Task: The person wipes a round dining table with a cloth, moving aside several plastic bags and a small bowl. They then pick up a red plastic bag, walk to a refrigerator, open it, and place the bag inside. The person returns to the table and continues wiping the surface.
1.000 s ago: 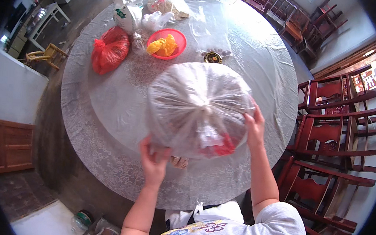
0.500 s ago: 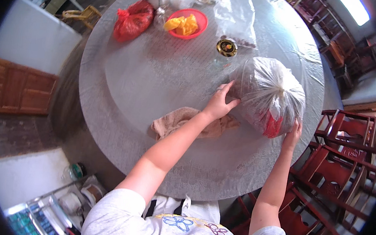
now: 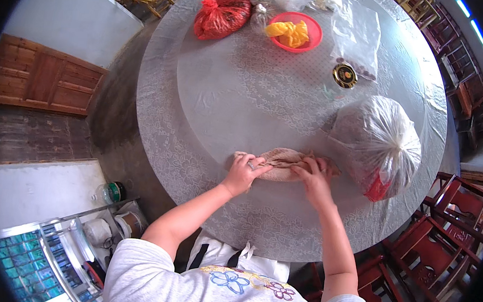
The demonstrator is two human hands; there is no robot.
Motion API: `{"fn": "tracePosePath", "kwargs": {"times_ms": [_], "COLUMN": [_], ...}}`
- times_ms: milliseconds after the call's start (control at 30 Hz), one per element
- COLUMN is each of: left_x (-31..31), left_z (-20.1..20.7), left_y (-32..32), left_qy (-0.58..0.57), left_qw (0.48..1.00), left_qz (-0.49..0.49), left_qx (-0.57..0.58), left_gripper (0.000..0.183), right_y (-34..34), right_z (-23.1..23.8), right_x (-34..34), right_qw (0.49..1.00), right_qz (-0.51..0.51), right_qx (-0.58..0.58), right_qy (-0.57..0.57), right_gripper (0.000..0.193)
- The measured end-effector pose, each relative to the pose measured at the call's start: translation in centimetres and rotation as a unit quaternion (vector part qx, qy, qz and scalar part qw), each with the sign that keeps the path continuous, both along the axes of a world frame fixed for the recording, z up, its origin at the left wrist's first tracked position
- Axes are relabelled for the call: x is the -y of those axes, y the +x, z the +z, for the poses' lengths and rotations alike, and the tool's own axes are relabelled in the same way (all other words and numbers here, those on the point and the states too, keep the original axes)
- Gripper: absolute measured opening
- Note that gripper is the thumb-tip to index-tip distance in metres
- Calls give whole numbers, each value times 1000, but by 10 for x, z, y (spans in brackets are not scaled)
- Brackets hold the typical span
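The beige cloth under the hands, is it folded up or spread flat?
Bunched up: the beige cloth lies as a narrow creased strip on the round table, left hand and right hand pressing its ends.

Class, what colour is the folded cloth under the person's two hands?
Light brown, a tan beige. The cloth shows best in the head view, lying on the round table.

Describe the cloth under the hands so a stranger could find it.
On the round lace-covered table, near its front edge, lies a brownish folded cloth. The left hand and right hand press on it, beside the big tied clear plastic bag; it is the only flat fabric.
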State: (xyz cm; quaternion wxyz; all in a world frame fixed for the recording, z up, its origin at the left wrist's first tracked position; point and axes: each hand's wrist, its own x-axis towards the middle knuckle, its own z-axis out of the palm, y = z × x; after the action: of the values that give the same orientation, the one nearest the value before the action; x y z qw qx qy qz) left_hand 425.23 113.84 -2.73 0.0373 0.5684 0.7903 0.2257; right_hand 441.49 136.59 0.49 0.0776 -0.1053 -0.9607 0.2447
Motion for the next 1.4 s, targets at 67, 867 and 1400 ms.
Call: {"fn": "tracePosePath", "kwargs": {"times_ms": [67, 867, 1400], "left_x": [-5, 118, 189], "left_z": [6, 20, 19], "left_y": [-33, -196, -174], "left_qy": [21, 18, -112], "left_qw": [1000, 965, 974], "left_qz": [-4, -214, -158], "left_qx": [5, 150, 116], "left_gripper": [51, 38, 44], "right_y": [-28, -118, -93], "right_z": [4, -11, -24], "right_x": [-7, 193, 266], "right_qw": [997, 984, 980], "right_qz": [-6, -54, -121], "right_qx": [-6, -45, -27], "right_qy": [-75, -164, -155], "right_gripper": [51, 38, 47]}}
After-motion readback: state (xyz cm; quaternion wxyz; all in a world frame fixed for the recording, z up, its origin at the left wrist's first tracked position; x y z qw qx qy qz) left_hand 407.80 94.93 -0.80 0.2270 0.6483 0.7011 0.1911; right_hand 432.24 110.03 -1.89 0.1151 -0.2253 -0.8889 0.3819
